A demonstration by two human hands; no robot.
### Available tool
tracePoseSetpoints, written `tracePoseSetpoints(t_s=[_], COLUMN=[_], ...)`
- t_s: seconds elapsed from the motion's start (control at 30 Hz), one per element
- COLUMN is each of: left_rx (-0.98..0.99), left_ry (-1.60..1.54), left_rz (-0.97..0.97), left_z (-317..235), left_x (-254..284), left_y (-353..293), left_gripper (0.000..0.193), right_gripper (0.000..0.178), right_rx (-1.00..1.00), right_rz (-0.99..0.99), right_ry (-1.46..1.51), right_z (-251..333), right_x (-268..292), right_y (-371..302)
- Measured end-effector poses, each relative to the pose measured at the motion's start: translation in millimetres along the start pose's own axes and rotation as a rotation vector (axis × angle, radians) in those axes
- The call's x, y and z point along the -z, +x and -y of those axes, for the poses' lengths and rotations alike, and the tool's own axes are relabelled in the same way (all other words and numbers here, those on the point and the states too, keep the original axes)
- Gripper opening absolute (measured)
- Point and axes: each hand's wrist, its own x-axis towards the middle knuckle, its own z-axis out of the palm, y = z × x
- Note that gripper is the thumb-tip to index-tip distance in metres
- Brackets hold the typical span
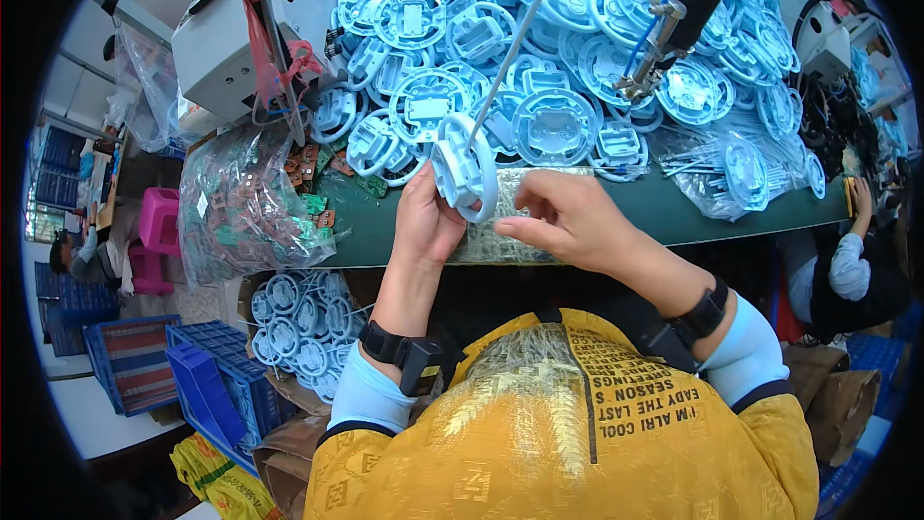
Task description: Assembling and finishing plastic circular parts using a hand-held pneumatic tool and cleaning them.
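Note:
My left hand [423, 221] grips a light blue plastic ring-shaped part [464, 169], tilted on edge, with a raised housing at its centre. From the part a thin pale rod [510, 58] slants up and away to the right. Just right of the part is my right hand [568, 217], its fingers curled and the thumb apart from them, with nothing seen between. Beyond both hands, a large heap of similar light blue ring parts [553, 127] covers the green bench [375, 231].
A clear bag of small circuit boards [255, 202] lies at the left. A machine [241, 39] stands behind it. A dark post with a metal fitting [664, 39] hangs over the heap. Bagged pale rods [712, 169] lie right. Below left are more ring parts [306, 327] and blue crates [217, 385].

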Motion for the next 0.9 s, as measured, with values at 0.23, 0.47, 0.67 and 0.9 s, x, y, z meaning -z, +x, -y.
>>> tracePoseSetpoints(t_s=[0.23,0.47,0.67,0.9], left_rx=[0.029,0.090,0.075,-0.102], left_ry=[-0.041,-0.084,-0.048,0.416], left_rz=[-0.245,-0.292,-0.207,-0.053], left_z=[21.0,10.0,-14.3,-23.6], left_x=[-7.0,-9.7,-0.4,1.5], left_y=[7.8,-1.2,-3.6,-36.6], left_gripper=[0.025,0.027,0.030,0.027], right_gripper=[0.040,0.044,0.028,0.026], right_rx=[0.063,-0.123,-0.162,-0.287], right_rz=[-0.065,0.098,0.117,0.050], right_ry=[-0.187,-0.120,-0.014,0.448], right_z=[-5.7,-20.8,-42.0,-20.9], right_x=[-27.5,6.4,16.7,26.1], right_y=[16.2,-2.2,-29.5,-28.1])
